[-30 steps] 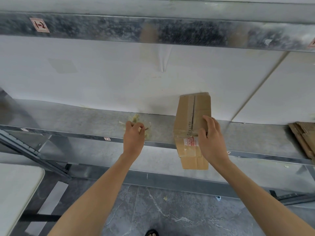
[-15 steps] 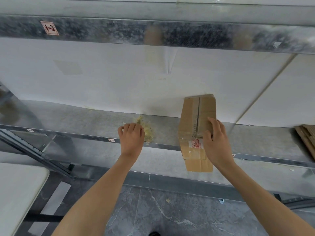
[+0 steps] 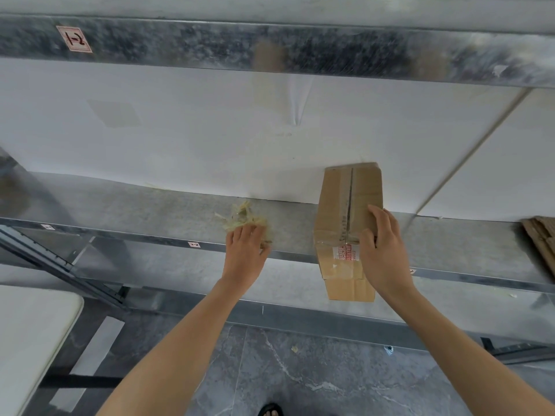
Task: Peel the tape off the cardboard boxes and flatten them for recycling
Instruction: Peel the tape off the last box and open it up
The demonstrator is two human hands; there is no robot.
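Note:
A small brown cardboard box (image 3: 336,202) lies on the metal shelf (image 3: 120,211), its near end overhanging the shelf's front edge. Clear tape runs along its top seam, and a red-and-white label sits on its near end. My right hand (image 3: 383,253) grips the box's right side, fingers over the top edge and thumb near the seam. A wad of peeled yellowish tape (image 3: 241,219) lies on the shelf left of the box. My left hand (image 3: 244,253) rests on the wad's near side with fingers stretched forward.
Flattened cardboard pieces (image 3: 540,238) are stacked at the shelf's right end. A white wall panel (image 3: 210,139) backs the shelf, and an upper shelf beam (image 3: 300,46) hangs overhead. A white table (image 3: 30,340) stands at the lower left.
My left hand held tape scraps above the shelf, then lowered onto the wad and its fingers straightened. My right hand stayed on the box, which has barely moved.

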